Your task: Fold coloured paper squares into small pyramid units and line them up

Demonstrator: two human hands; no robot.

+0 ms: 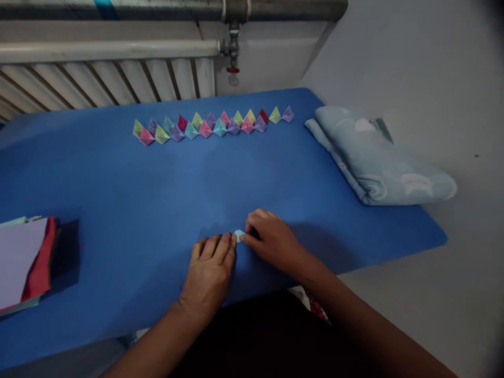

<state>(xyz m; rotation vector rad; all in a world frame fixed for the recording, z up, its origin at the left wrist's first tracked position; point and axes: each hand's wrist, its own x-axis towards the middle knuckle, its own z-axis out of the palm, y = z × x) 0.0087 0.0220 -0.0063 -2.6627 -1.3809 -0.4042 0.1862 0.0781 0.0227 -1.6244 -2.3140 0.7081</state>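
Both hands rest on a blue mat point(118, 184), close together near its front edge. Between them lies a small light-blue folded paper piece point(239, 234), mostly covered. My left hand point(210, 270) lies palm down with its fingers curled over the paper's left side. My right hand point(271, 239) pinches the paper's right side with thumb and fingertips. Far across the mat runs a row of several small folded paper shapes point(212, 126) in pink, green, purple, teal and red.
A stack of coloured paper sheets point(23, 262) lies at the mat's left edge. A folded light-blue cloth point(378, 157) lies at the right, partly off the mat. A radiator point(106, 79) with a pipe and valve point(233, 47) stands behind.
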